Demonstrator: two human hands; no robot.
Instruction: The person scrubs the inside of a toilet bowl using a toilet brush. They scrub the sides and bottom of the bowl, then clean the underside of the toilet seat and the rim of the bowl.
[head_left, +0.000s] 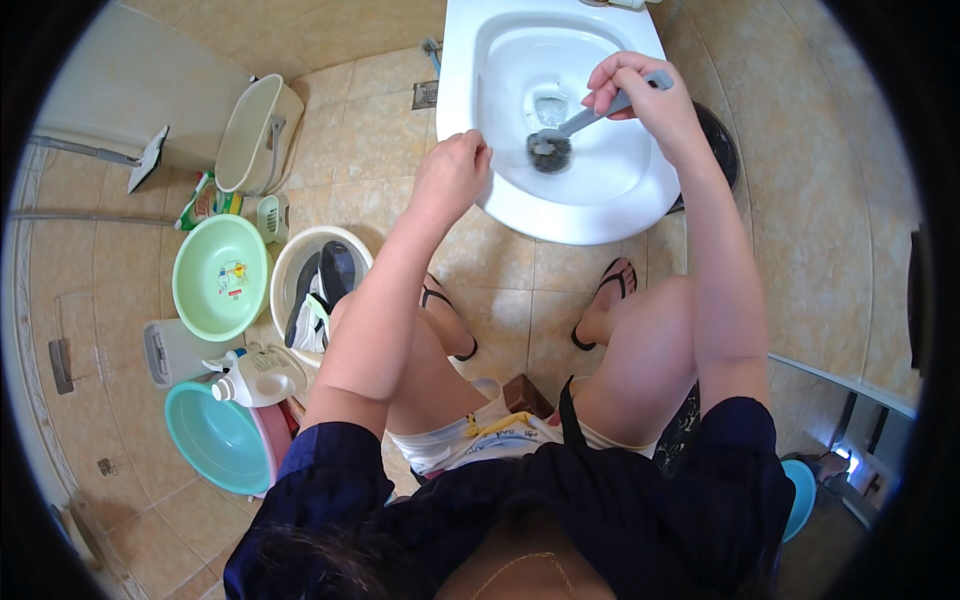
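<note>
In my right hand (640, 95) is the grey handle of a toilet brush (598, 118), with the fingers closed round its upper part. The brush slants down to the left, and its dark bristle head lies against the inner wall of the white toilet bowl (560, 215), near the front. A little water shows at the bottom, just beyond the bristles. At the left edge of the toilet rim is my left hand (455, 172), its fingers curled into a loose fist. Nothing sticks out of it; the palm side is hidden.
To the left stand a cream bucket with shoes (318, 240), a green basin (180, 290), a turquoise basin (190, 455), a white jug (268, 375) and a beige bin (232, 140). A black bin (722, 160) stands right of the toilet. Tiled floor (500, 310) lies between my sandalled feet.
</note>
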